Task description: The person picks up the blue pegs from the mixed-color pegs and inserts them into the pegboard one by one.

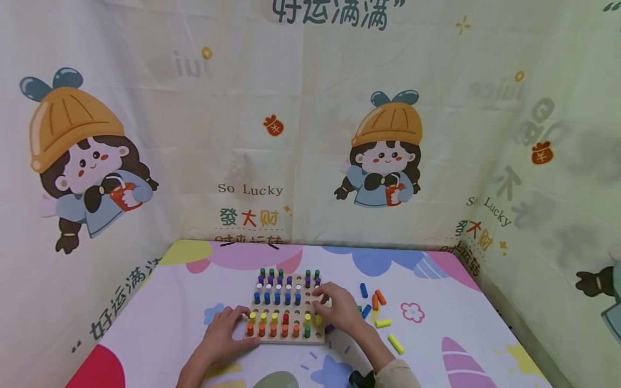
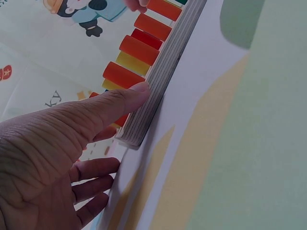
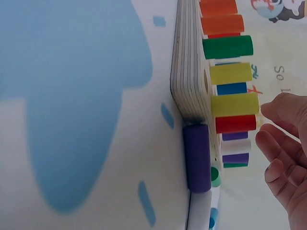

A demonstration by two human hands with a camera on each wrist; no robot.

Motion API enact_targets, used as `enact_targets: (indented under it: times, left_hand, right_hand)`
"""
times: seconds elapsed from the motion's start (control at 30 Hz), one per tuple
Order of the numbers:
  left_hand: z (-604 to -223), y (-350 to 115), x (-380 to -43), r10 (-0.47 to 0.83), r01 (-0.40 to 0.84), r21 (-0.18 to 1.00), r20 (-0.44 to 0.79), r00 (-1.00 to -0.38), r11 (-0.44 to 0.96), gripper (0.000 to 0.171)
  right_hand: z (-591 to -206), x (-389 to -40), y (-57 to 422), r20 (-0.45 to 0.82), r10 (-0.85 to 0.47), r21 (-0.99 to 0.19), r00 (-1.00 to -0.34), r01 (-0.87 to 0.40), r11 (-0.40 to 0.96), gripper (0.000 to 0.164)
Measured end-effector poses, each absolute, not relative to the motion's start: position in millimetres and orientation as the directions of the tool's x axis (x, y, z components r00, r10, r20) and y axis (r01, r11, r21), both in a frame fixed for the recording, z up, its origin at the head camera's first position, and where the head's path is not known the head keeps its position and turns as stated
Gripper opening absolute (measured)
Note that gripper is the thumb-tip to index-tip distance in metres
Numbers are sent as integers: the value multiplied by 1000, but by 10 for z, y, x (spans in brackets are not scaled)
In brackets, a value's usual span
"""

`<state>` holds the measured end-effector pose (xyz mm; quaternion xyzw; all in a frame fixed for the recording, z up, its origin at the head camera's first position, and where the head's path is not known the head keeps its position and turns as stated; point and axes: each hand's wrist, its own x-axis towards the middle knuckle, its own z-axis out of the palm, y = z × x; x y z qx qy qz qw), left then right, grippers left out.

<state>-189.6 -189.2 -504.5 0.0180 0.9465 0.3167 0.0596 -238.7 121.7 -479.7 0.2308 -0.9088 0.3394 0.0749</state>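
A wooden pegboard (image 1: 286, 340) with rows of coloured pegs lies on the table. My left hand (image 1: 223, 331) holds its near left corner; the thumb (image 2: 136, 91) lies on the front edge, with the other fingers around the left side. My right hand (image 1: 342, 310) is over the board's right side, thumb and forefinger a little apart. In the right wrist view these fingertips are close to the tops of a red peg (image 3: 235, 124) and a yellow peg (image 3: 235, 104) standing in the board. The right hand hides the red peg in the head view.
Loose pegs lie right of the board: blue (image 1: 364, 290), orange (image 1: 380, 297) and yellow (image 1: 395, 344) among them. A purple peg (image 3: 197, 158) lies beside the board's near right corner. Printed cloth (image 1: 310, 161) hangs behind and at both sides of the patterned table (image 1: 422, 355).
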Motion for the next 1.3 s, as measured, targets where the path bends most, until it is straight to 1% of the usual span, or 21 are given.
enact_targets:
  times: [0.17,0.4,0.63,0.8,1.13,1.3]
  left_hand:
    - [-5045,-1894,-1898,74,-3,607,-101,-992,795,69]
    - [-5037,-1899,-1902,73,-8,605,-110,-991,796,69]
    - [-5036,-1899,-1901,75,-8,609,-111,-991,793,69]
    - [-5041,-1901,-1902,74,-7,609,-108,-991,793,69]
    - [-5037,-1902,-1902,71,-13,609,-115,-991,793,69]
    - [-5038,-1900,-1908,71,-15,609,-116,-991,793,69]
  right_hand:
    - [-4794,-2390,1288,273,-349,-599,-896,-442,667,18]
    - [-4819,-2436,1408,329,-351,-555,-877,-480,679,19]
    - [-4852,-2455,1511,327,-324,-552,-888,-457,697,19]
    - [-4851,-2457,1557,353,-287,-544,-890,-446,711,18]
    - [-4877,-2456,1600,312,-156,-558,-937,-314,768,20]
    - [-4910,-2480,1611,274,-98,-588,-957,-248,770,21]
